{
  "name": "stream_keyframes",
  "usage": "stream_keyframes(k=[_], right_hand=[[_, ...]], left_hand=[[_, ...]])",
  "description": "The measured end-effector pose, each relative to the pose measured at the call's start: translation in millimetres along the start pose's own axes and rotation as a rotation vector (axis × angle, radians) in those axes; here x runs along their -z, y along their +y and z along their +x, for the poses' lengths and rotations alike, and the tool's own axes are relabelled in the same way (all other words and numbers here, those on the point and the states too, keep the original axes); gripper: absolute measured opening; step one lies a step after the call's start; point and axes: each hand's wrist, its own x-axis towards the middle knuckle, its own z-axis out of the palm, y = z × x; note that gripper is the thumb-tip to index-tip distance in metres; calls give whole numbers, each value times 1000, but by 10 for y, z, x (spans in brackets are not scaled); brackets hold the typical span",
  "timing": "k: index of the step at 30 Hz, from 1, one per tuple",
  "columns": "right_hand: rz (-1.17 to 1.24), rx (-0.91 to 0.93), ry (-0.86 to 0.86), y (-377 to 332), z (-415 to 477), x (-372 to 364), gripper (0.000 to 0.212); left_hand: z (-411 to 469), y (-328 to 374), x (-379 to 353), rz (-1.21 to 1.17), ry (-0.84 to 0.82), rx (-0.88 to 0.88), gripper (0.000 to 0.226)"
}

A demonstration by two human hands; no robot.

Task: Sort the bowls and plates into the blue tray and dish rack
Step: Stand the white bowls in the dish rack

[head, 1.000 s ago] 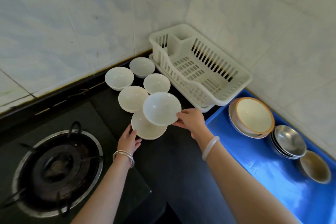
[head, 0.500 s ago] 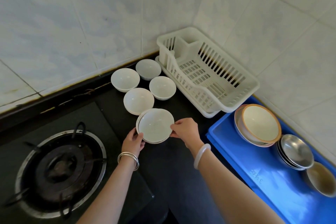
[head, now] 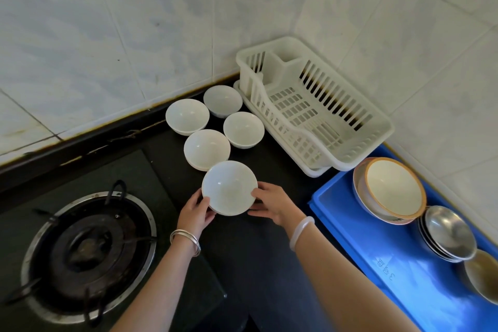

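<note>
A stack of white bowls (head: 229, 187) sits low over the black counter, nested one in another. My left hand (head: 196, 213) grips its left side and my right hand (head: 272, 203) grips its right side. Beyond it stand several single white bowls: one just behind (head: 207, 149), one to the right (head: 243, 129), one at the left (head: 187, 116) and one at the back (head: 222, 100). The white dish rack (head: 334, 148) stands empty in the corner. The blue tray (head: 363, 256) at the right holds an orange-rimmed bowl (head: 394, 187), stacked steel bowls (head: 448, 233) and a tan bowl (head: 482, 275).
A gas burner (head: 89, 246) with a black pan support lies at the lower left on the black counter (head: 258, 264). Tiled walls close the back and right sides.
My right hand brought a white bowl down and nested it onto the bowl by my left hand. Both hands now hold the stack, and the view shifted slightly.
</note>
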Motion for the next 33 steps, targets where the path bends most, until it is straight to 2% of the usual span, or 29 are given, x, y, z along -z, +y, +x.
stream_keyframes(k=[3, 9, 15, 20, 25, 29, 33], right_hand=[[35, 38, -32, 47, 21, 0, 47], [40, 131, 22, 2, -60, 83, 42], [94, 304, 59, -550, -304, 511, 36], [171, 414, 145, -1178, -319, 1028, 23], [170, 471, 241, -1705, -5, 1509, 13], [129, 435, 279, -1952, 425, 1742, 28], [144, 359, 290, -1994, 830, 1858, 31]], left_hand=[[-25, -6, -22, 1, 27, -13, 41], [-141, 105, -149, 23, 63, -65, 40], [-280, 602, -649, -73, -51, -146, 20], [-169, 1156, -1369, -23, -153, -229, 9], [204, 1536, -2163, 0, -234, -257, 15], [576, 1631, -2627, 66, -227, -241, 27], [928, 1611, -2870, 195, -208, -191, 32]])
